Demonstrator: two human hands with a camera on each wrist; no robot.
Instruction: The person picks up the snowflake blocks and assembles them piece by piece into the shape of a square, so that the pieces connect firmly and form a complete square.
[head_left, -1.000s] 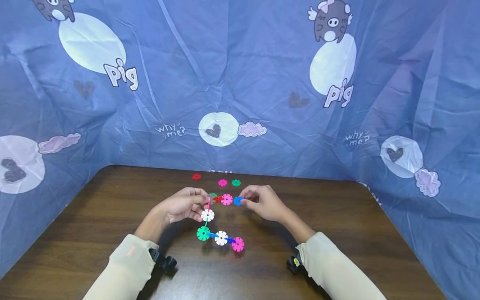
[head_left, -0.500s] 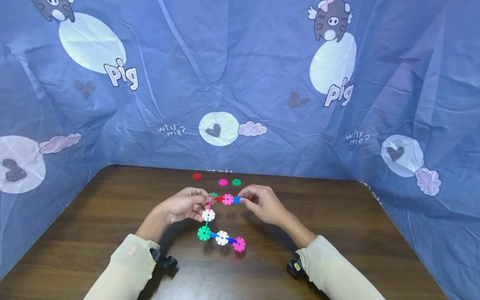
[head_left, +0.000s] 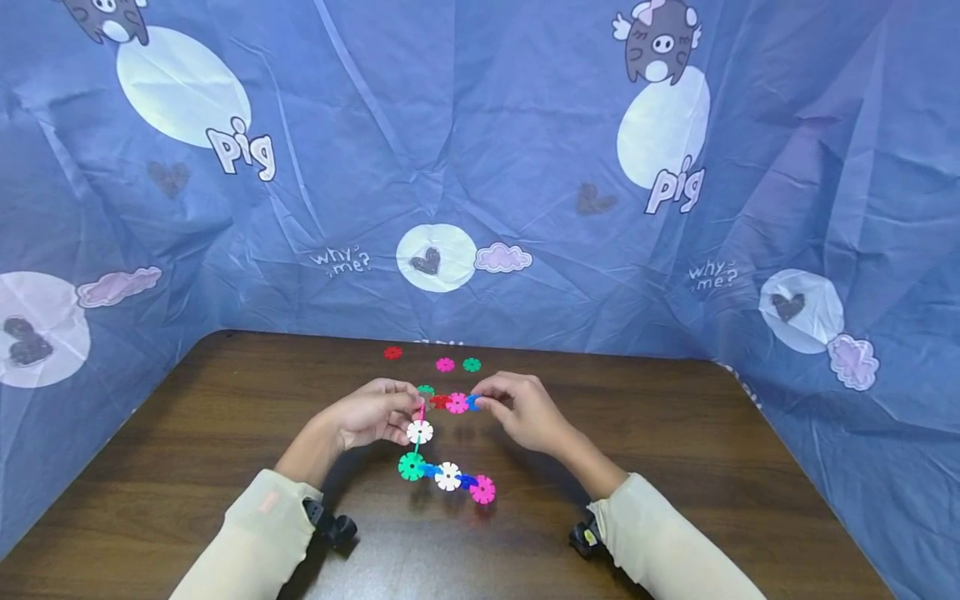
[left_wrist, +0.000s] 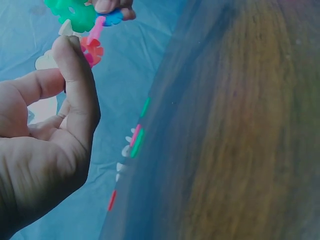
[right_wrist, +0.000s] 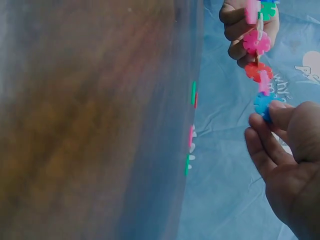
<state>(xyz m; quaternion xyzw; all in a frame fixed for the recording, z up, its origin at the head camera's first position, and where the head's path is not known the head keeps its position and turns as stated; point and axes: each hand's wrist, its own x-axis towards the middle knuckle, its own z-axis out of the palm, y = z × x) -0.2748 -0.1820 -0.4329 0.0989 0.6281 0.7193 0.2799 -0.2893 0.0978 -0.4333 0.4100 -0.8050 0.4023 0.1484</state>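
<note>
In the head view my left hand [head_left: 375, 414] pinches a chain of slotted snowflake discs near its upper corner, fingers hiding part of it. From there a white disc [head_left: 420, 432] hangs down to a green disc [head_left: 411, 466]. The lower row runs right through another white disc [head_left: 448, 476] to a pink end disc [head_left: 483, 489]. The upper row holds a red disc [head_left: 440, 402] and a pink disc [head_left: 457, 403]. My right hand [head_left: 525, 410] pinches a blue disc [right_wrist: 263, 106] between thumb and fingers, its edge meeting the pink disc, seen edge-on in the right wrist view.
Loose discs lie on the brown wooden table [head_left: 637, 500] toward its far edge: one red disc [head_left: 393, 353], one pink disc [head_left: 446, 365] and a green disc [head_left: 472, 365]. Another green disc [head_left: 425, 390] shows just beyond the left hand. A blue printed cloth [head_left: 525, 167] hangs behind the table.
The right hand has moved slightly left, bringing the blue disc from beside the pink disc up against it. The left hand and chain have shifted slightly right.
</note>
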